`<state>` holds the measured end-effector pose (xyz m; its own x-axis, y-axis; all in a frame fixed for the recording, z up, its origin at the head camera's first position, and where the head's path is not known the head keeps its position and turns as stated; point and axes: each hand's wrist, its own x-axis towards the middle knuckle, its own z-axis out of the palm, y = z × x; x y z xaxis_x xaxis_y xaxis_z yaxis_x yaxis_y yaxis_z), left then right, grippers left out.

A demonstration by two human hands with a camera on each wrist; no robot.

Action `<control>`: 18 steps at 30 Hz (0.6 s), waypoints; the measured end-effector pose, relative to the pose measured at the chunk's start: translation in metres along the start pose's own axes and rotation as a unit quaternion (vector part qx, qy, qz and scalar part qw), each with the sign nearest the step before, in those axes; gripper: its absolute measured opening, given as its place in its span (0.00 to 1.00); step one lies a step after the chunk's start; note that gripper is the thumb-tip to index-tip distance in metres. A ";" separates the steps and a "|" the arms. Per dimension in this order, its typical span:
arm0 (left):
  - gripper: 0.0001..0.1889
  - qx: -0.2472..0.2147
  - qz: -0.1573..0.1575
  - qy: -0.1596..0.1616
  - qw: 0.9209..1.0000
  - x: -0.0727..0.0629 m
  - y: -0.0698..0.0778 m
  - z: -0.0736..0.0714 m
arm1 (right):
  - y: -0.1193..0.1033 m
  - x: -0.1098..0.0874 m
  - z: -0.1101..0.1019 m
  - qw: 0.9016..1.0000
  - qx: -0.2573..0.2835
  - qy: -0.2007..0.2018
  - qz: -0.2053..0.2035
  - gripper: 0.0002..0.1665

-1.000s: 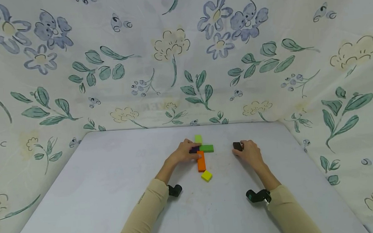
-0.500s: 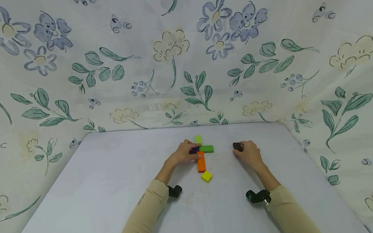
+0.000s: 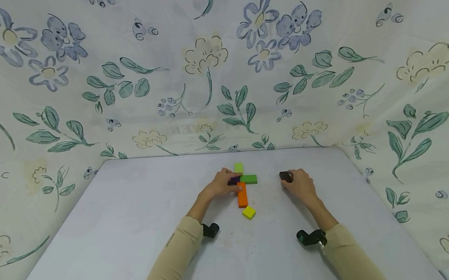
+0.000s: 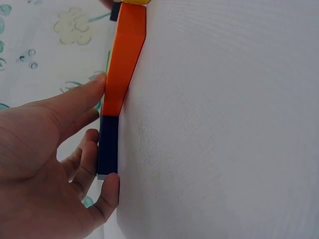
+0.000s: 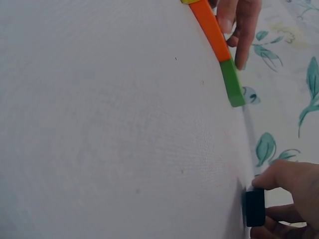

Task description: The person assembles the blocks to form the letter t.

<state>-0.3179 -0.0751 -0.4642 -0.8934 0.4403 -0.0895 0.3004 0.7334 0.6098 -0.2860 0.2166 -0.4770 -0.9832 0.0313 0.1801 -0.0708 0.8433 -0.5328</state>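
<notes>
In the head view, my left hand (image 3: pixel 223 182) rests over a small arrangement of coloured blocks, its fingers loosely bent. Its thumb touches the upper end of an orange block (image 3: pixel 243 198). In the left wrist view, the other fingers lie against a dark blue block (image 4: pixel 108 147), the little finger at its end. A green block (image 3: pixel 249 179) and a lime block (image 3: pixel 238 168) adjoin the group, and a yellow block (image 3: pixel 249 212) sits turned at the orange block's near end. To the right, my right hand (image 3: pixel 302 184) pinches a black block (image 5: pixel 255 206) between thumb and fingers, at the table surface.
The blocks lie on a white table (image 3: pixel 137 229) toward its back edge. Behind and beside it hangs a floral cloth (image 3: pixel 222 93). Both wrists carry small black cameras, a left wrist camera (image 3: pixel 211 230) and a right wrist camera (image 3: pixel 309 237).
My right hand and the black block have shifted very slightly left. The left hand and the other blocks hold their places.
</notes>
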 end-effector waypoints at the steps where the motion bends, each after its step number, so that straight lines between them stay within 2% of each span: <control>1: 0.29 0.000 0.001 0.001 1.000 0.000 0.000 0.000 | 0.000 -0.001 0.000 1.000 -0.001 0.000 0.001 0.29; 18: 0.29 0.003 -0.005 -0.002 1.000 0.000 0.000 0.001 | -0.006 -0.009 -0.006 0.999 -0.024 -0.019 -0.012 0.29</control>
<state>-0.3173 -0.0746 -0.4646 -0.8952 0.4346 -0.0984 0.2936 0.7414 0.6034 -0.2755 0.2144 -0.4706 -0.9872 -0.0088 0.1591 -0.0866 0.8679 -0.4891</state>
